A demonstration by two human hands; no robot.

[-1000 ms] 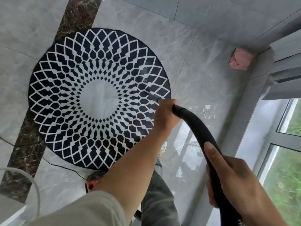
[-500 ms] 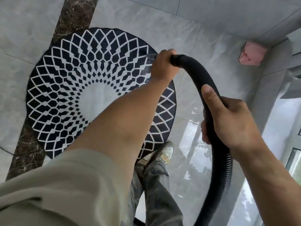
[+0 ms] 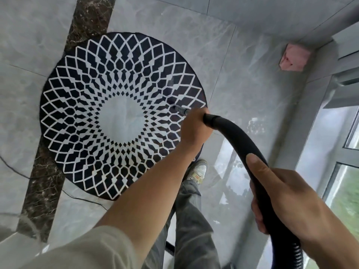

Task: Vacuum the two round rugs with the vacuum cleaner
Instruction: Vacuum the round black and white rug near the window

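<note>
Left hand (image 3: 194, 131) and right hand (image 3: 287, 200) both clasp black flexible vacuum hose (image 3: 238, 135); I'd drag the grey nozzle (image 3: 181, 110) ahead of the left grip in overlapping strokes over round black-and-white lattice rug (image 3: 83, 136).

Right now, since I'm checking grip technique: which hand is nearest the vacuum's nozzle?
The left hand, gripping just behind the nozzle over the round rug; the right hand holds the black hose farther back.
</note>
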